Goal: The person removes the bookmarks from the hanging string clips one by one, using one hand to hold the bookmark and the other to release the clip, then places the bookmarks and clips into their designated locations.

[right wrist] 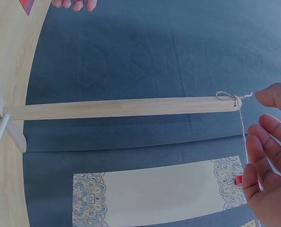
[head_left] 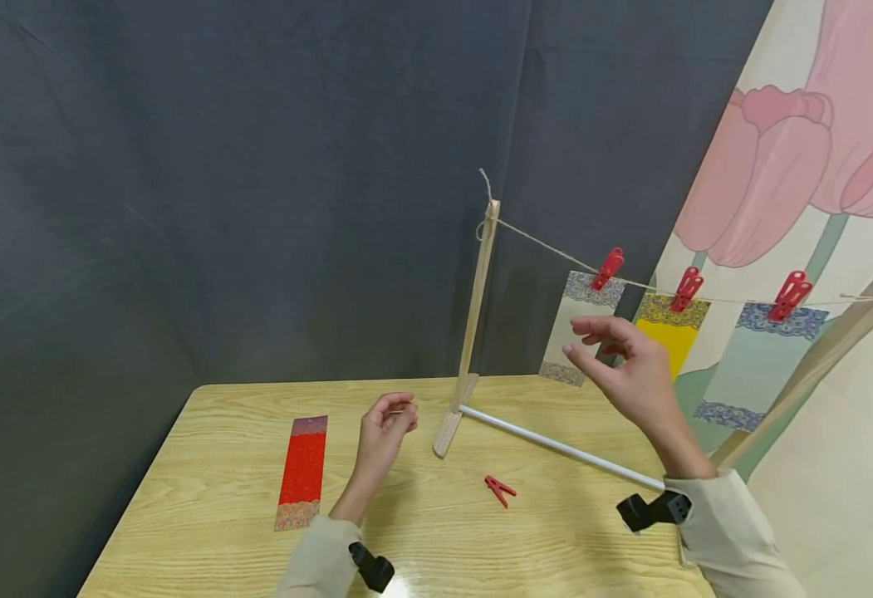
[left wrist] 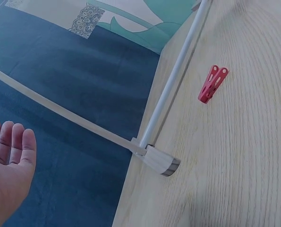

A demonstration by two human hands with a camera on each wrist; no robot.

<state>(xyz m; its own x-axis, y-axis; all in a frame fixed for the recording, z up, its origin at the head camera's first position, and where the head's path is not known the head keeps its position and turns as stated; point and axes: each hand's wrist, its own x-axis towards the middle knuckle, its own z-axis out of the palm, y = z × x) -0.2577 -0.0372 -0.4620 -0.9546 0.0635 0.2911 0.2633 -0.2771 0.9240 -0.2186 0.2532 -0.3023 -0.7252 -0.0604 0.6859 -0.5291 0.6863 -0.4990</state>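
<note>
My right hand (head_left: pixel 634 374) hovers in front of the hanging cards with thumb and fingers apart, holding nothing. Nearest to it hangs a white card with lace-patterned ends (head_left: pixel 581 320), clipped to the string (head_left: pixel 548 247) by a red clothespin (head_left: pixel 608 268). Beyond hang a yellow card (head_left: pixel 668 336) and a pale blue card (head_left: pixel 753 365), each under its own red clothespin. My left hand (head_left: pixel 384 432), its fingers loosely bent, is above the table and holds nothing. To its left lies a red card with patterned ends (head_left: pixel 303 473). Between the hands a loose red clothespin (head_left: pixel 499 491) lies on the table.
A wooden post (head_left: pixel 477 299) on a foot (head_left: pixel 447 436) holds the string's left end; another wooden post (head_left: pixel 817 374) holds the right. A white rod (head_left: pixel 556 445) runs low between them. Dark curtain (head_left: pixel 257 208) and a tulip-printed panel (head_left: pixel 772 174) stand behind the wooden table (head_left: pixel 204 498).
</note>
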